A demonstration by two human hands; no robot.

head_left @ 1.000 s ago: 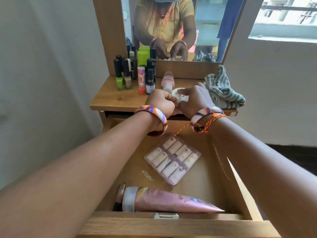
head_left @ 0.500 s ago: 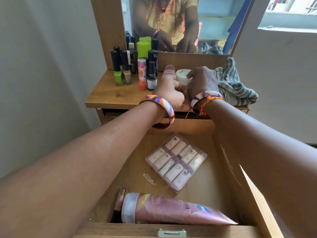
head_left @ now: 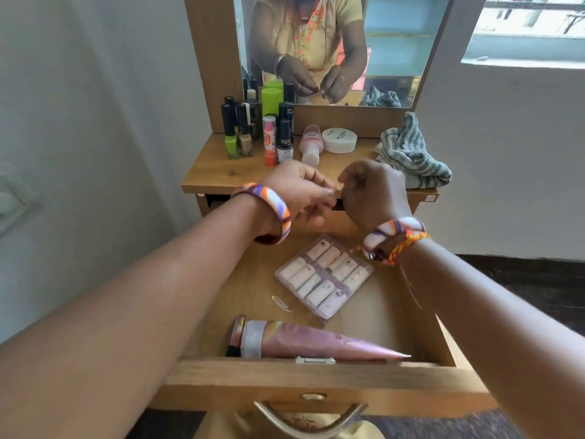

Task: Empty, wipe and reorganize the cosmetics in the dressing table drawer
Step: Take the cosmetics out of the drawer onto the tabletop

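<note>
The wooden drawer [head_left: 316, 378] stands pulled out. Inside it lie a clear case of false nails [head_left: 323, 275], a pink tube [head_left: 316, 343] along the front wall, a slim dark stick [head_left: 235, 335] beside the tube, and a small clear sliver [head_left: 281, 302]. A pink bottle [head_left: 310, 144] lying on its side and a white round jar [head_left: 339, 140] rest on the tabletop [head_left: 215, 172]. My left hand [head_left: 300, 191] and my right hand [head_left: 370, 191] hover close together over the drawer's back edge. Their fingers are loosely curled and I see nothing in them.
Several nail polish bottles and tubes [head_left: 253, 131] stand at the tabletop's left rear, before the mirror [head_left: 395, 42]. A striped grey cloth [head_left: 411, 153] is bunched on the right. A metal handle [head_left: 310, 419] hangs from the drawer front. A wall stands close on the left.
Both hands let go of the pink bottle and the white jar on the tabletop and drew back toward me, over the drawer.
</note>
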